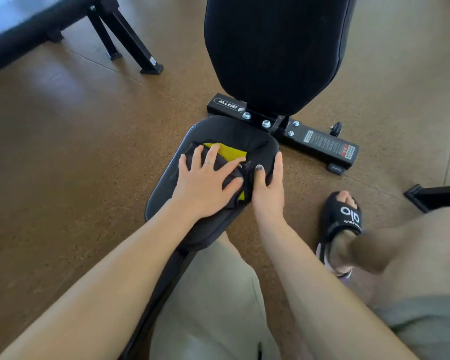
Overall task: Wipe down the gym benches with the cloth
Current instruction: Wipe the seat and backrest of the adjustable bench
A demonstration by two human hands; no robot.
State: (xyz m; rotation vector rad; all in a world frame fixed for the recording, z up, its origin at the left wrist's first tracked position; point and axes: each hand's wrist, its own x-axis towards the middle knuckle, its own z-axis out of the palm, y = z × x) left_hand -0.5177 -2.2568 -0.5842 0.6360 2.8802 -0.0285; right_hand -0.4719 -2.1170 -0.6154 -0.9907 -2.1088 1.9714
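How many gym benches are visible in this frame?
2: the adjustable bench at centre, where both hands work, and a flat bench at top left. A black frame at right may be another.

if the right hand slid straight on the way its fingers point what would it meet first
Probably the bench hinge bracket below the backrest. The right hand points up the seat edge toward it, though depth is unclear.
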